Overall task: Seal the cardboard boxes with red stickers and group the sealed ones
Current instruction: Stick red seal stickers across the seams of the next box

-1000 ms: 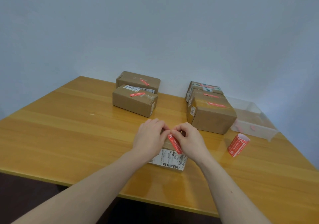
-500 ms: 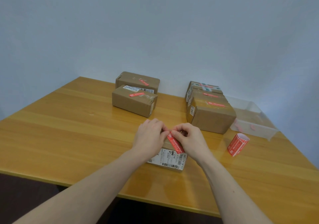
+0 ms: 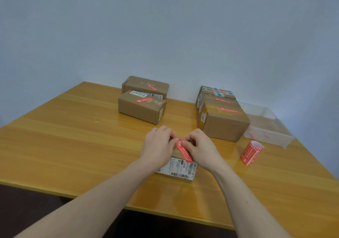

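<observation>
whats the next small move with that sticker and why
Probably press the red sticker flat along the top of the near box. The left hand and right hand pinch it over that box, while the five boxes behind already carry stickers.

A glossy, honey-coloured wooden table (image 3: 64, 146) fills the lower half of the view, its grain running side to side and its surface catching soft reflections. Beyond the fingers, its far edge meets a plain pale blue-grey wall (image 3: 165, 26), evenly lit. Below the near edge lies dark floor (image 3: 27, 210).
</observation>
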